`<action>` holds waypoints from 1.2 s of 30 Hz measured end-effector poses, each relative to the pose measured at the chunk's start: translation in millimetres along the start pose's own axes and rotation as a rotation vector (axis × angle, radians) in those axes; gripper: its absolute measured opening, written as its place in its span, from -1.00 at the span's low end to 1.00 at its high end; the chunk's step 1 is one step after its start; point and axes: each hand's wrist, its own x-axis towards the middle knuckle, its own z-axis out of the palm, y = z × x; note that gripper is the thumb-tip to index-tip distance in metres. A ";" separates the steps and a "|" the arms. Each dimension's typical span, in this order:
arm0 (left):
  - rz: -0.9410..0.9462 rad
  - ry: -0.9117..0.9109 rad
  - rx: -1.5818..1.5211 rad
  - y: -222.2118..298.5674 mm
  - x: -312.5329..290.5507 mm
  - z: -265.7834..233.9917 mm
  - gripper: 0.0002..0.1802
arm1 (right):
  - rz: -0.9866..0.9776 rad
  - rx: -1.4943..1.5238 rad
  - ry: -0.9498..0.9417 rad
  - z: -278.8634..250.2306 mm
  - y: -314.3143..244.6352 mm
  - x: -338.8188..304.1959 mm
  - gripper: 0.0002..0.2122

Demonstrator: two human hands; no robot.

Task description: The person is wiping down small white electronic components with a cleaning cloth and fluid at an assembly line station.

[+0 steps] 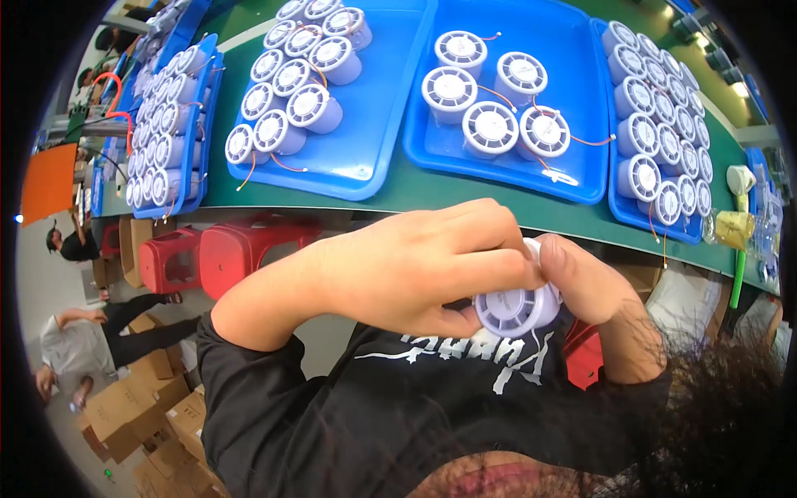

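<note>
Close in front of my chest I hold a white cylindrical unit (510,311) with a round, slotted face and a thin wire hanging from it. My left hand (440,266) reaches across from the left, its fingers bent over the unit's top and side. From the right, my right hand (585,278) grips the same unit, its thumb near my left fingertips. The fingers cover the unit's upper part, so what they press there is hidden. Just beyond my hands, several similar white units (490,129) with thin wires stand in a blue tray (589,183) on the green table.
Another blue tray (357,178) with white units lies left of it. More filled trays stand at the far left (203,178) and right (664,228). Red stools (224,257) and cardboard boxes (137,407) are at the left, where a person (79,349) sits. A green-handled tool (738,278) hangs at the right edge.
</note>
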 end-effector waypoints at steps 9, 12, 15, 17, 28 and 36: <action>-0.069 0.509 -0.345 -42.6 -29.6 16.7 -0.30 | -0.349 0.754 0.113 13.0 54.6 -5.9 -0.40; -0.227 0.673 -0.596 -38.5 -20.7 32.2 -0.23 | -0.433 0.360 0.980 13.6 13.0 -5.4 -0.63; -0.258 0.700 -0.655 -35.7 -7.8 40.3 -0.25 | -0.647 -0.502 1.240 3.0 12.2 -1.3 -0.63; -0.281 0.726 -0.651 -32.2 0.0 43.0 -0.25 | -0.710 -0.640 1.069 11.1 8.3 4.4 -0.55; -0.445 0.682 -0.791 -25.3 10.6 31.9 -0.34 | -0.730 -0.598 0.969 18.5 28.9 22.0 -0.77; -0.118 0.531 0.174 -35.1 7.2 12.8 -0.41 | -0.470 0.387 0.707 9.0 14.9 20.6 -0.73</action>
